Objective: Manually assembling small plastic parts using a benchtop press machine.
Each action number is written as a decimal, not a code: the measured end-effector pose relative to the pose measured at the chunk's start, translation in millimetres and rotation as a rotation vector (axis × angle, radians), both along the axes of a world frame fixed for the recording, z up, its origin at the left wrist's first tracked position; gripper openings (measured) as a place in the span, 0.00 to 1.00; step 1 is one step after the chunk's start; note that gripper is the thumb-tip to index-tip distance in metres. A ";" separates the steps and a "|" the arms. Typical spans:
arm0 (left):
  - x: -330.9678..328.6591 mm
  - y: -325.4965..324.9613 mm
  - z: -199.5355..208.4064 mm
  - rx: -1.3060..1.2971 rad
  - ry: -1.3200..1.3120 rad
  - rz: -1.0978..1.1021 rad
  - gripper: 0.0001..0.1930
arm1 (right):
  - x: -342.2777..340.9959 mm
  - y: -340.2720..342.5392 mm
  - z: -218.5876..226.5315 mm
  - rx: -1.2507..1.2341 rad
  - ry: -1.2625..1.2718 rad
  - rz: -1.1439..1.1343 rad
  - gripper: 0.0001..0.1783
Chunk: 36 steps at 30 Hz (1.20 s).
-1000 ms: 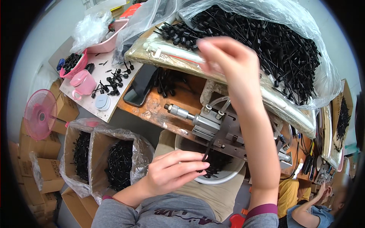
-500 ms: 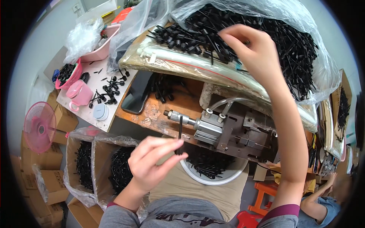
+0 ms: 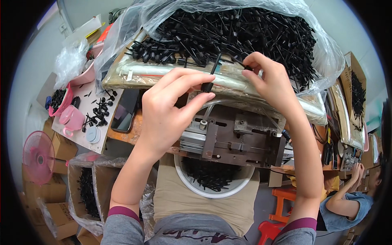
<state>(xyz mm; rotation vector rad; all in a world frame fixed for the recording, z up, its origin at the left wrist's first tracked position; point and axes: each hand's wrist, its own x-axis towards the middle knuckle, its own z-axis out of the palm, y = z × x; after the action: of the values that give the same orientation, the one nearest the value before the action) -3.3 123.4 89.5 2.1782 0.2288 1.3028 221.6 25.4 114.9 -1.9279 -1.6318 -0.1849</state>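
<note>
My left hand pinches a black plastic stem with a thick head between thumb and fingertips, its thin shaft pointing up. To its right, my right hand has its thumb and fingers closed on a second black stem piece, whose thin end points toward the pile. Both hands are at the near edge of a large heap of such black pieces on clear plastic sheeting. Below them sits a dark metal fixture with an air cylinder, partly behind my left hand.
A white basket of black pieces rests at my lap. To the left are a phone, a pink cup, a round white container, a pink fan and plastic-lined boxes. A co-worker sits at right.
My left hand has moved up and right from in front of the cylinder to the heap's edge, carrying its black stem. My right hand has come down from over the heap and now grips a piece.
</note>
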 end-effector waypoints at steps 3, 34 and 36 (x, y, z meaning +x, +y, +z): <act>19.5 8.8 1.8 0.028 0.026 -0.053 0.13 | 12.9 -13.5 -2.9 -0.009 -0.048 -0.076 0.15; -31.8 -140.7 -23.5 -0.804 -0.126 -1.444 0.30 | 64.5 -65.8 -4.2 -0.090 -0.108 -0.110 0.05; -25.7 -153.8 -32.5 -0.605 -0.177 -1.213 0.38 | 65.5 -68.7 -5.8 -0.039 -0.191 -0.056 0.06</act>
<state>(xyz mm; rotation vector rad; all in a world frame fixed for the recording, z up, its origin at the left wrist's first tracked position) -29.0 -30.4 57.0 1.2309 -0.6127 0.5676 287.1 -43.3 109.1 -2.0395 -1.7141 -0.3726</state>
